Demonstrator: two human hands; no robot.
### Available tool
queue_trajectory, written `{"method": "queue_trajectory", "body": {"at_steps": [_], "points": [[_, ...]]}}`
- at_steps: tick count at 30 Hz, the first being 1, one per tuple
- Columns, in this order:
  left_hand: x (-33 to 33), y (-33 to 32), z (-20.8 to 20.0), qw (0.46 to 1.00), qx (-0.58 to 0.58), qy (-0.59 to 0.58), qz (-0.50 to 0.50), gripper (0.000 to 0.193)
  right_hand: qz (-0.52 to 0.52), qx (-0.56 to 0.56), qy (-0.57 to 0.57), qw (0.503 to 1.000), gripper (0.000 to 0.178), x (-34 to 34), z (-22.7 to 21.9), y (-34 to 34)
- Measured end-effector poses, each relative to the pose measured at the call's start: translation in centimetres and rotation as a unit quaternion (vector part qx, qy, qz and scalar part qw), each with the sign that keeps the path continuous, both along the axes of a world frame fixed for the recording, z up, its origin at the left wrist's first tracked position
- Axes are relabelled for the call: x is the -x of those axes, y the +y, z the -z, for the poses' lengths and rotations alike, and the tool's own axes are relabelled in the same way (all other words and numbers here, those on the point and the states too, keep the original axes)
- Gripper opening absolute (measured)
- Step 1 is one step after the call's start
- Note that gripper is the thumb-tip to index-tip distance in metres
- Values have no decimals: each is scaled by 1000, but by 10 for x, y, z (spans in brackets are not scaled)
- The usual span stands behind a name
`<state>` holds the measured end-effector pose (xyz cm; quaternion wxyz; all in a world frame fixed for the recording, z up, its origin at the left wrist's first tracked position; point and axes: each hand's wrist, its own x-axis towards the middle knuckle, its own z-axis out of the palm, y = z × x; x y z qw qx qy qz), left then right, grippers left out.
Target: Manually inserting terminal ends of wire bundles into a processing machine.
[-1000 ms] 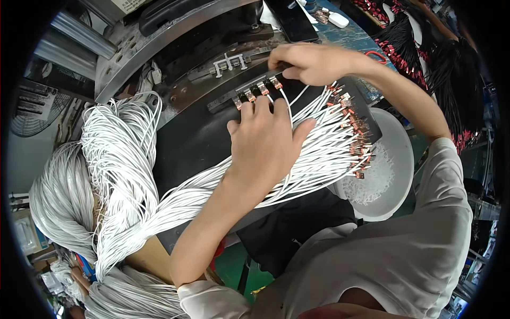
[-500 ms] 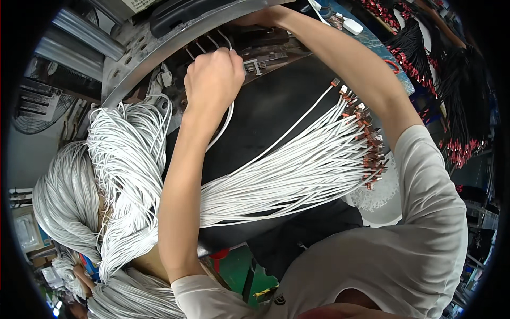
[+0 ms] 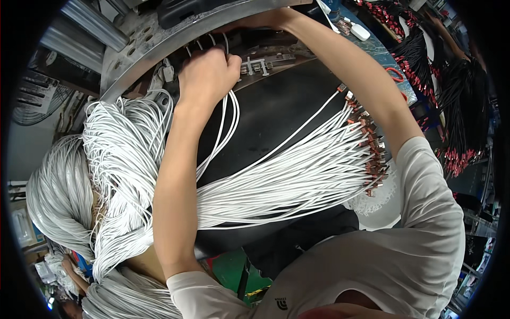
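My left hand (image 3: 208, 77) is closed around a few white cables (image 3: 238, 114) at the edge of a metal machine. Their upper ends rise past the knuckles into it, while the lower lengths curve down behind my forearm. Beyond the curved metal rim (image 3: 175, 43) reaches my right hand (image 3: 263, 20); its fingers are hidden. A wide bundle of white cables (image 3: 287, 181) lies across the black work surface (image 3: 276, 114), with brown and metal connectors (image 3: 375, 154) at its right end. One cable lies apart above the bundle.
Draped cables (image 3: 125, 138) and a thick cable coil (image 3: 58, 186) fill the left side. A small metal fixture (image 3: 258, 66) sits beside my left hand. Black cables with red ends (image 3: 467, 106) hang at right. A white tub (image 3: 383, 204) stands below the connectors. Another person's arm (image 3: 74, 274) shows lower left.
My left hand has shifted slightly left and down. More of the held cables' curved lengths now show below it. My right hand remains behind the metal rim. The whole view has shifted a little.
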<state>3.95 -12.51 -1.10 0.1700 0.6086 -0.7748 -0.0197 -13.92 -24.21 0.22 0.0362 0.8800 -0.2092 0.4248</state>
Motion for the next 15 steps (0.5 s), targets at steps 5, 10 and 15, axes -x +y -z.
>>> {"method": "queue_trajectory", "body": {"at_steps": [5,10,15], "points": [[1,0,5,999,18,-32,13,46,59,-168,44,983,51,-11,22,-3],[9,18,-8,992,100,-65,-36,53,-61,-264,14,962,55,-7,33,-30],[6,52,-28,991,43,-93,-85,48,-38,-185,-3,982,54,-20,31,-4]]}}
